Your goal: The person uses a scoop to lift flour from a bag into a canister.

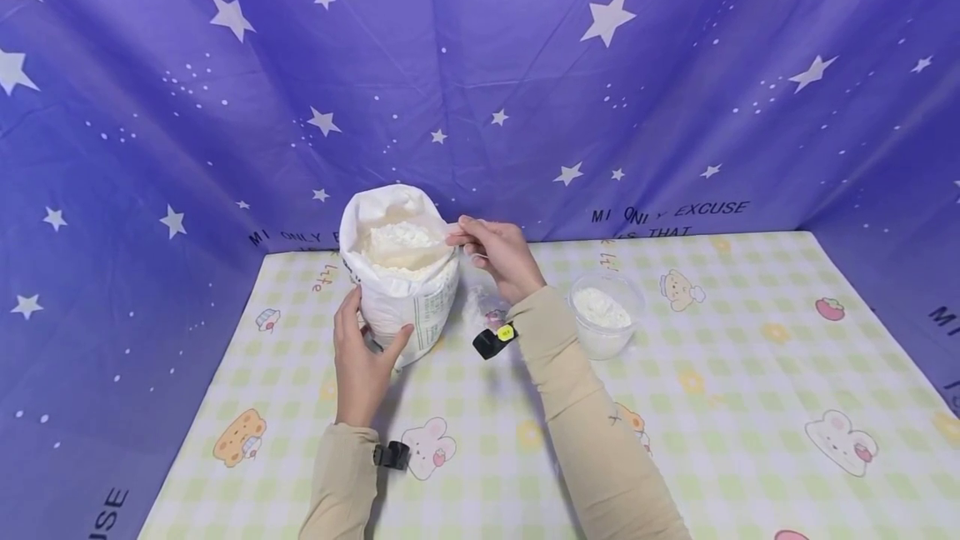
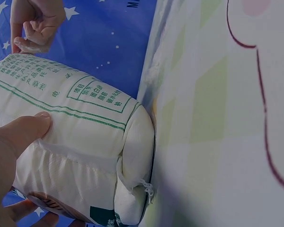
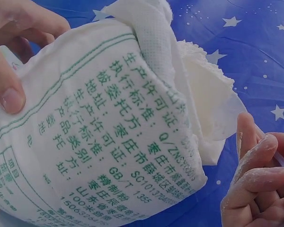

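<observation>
A white cloth bag (image 1: 408,307) with green print stands upright, its top rolled down and white flour (image 1: 401,236) inside. My left hand (image 1: 363,373) grips its lower left side, thumb across the front and fingers around the other side. At the bag's mouth my right hand (image 1: 502,257) pinches the thin handle of a translucent scoop (image 3: 227,120) between thumb and fingers. Flour is heaped in the scoop, over the bag's opening. White powder coats the right fingers (image 3: 255,175). To the right, a clear round tub (image 1: 603,348) holds more flour.
Something clear, like thin plastic, (image 1: 476,307) lies between the bag and the right wrist, partly hidden. The checked tablecloth (image 1: 750,357) covers the table. A blue star-patterned curtain (image 1: 465,65) hangs close behind the bag and at both sides.
</observation>
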`<state>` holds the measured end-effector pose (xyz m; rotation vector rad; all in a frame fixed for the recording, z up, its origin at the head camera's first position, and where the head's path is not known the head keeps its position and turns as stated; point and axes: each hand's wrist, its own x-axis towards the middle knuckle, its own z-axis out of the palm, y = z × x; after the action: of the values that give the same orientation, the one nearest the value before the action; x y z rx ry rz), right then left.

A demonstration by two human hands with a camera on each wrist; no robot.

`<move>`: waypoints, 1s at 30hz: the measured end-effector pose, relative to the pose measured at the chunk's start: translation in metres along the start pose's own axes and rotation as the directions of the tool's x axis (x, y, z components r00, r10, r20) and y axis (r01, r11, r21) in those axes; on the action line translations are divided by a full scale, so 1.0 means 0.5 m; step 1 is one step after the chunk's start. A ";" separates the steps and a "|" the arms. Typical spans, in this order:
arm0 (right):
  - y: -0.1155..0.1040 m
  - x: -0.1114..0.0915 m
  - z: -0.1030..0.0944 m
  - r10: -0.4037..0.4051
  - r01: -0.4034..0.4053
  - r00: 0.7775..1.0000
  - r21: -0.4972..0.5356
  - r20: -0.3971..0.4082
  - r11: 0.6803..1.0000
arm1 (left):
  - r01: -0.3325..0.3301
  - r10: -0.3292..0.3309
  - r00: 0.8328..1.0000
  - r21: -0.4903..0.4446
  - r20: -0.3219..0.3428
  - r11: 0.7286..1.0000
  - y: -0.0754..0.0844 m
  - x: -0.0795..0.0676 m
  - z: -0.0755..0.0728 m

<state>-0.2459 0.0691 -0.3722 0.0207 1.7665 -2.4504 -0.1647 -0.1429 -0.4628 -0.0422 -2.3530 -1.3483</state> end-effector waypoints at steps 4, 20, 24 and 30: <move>0.000 -0.007 -0.008 -0.002 0.002 1.000 0.020 -0.010 1.000 | -0.003 0.003 1.000 0.002 -0.002 1.000 0.002 0.000 0.002; -0.019 -0.040 -0.047 -0.018 0.020 0.999 0.053 -0.038 0.998 | -0.019 0.020 1.000 0.013 -0.014 1.000 -0.004 -0.004 -0.004; -0.025 -0.054 -0.063 -0.026 0.029 0.998 0.059 -0.056 0.998 | -0.023 0.023 1.000 0.009 -0.008 1.000 -0.003 -0.004 -0.002; -0.033 -0.074 -0.090 -0.032 0.036 0.998 0.075 -0.061 0.997 | -0.004 0.004 1.000 0.005 -0.001 1.000 0.001 -0.004 0.001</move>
<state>-0.2137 0.1203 -0.3679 0.0728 1.7095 -2.5662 -0.1631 -0.1418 -0.4636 -0.0445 -2.3538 -1.3409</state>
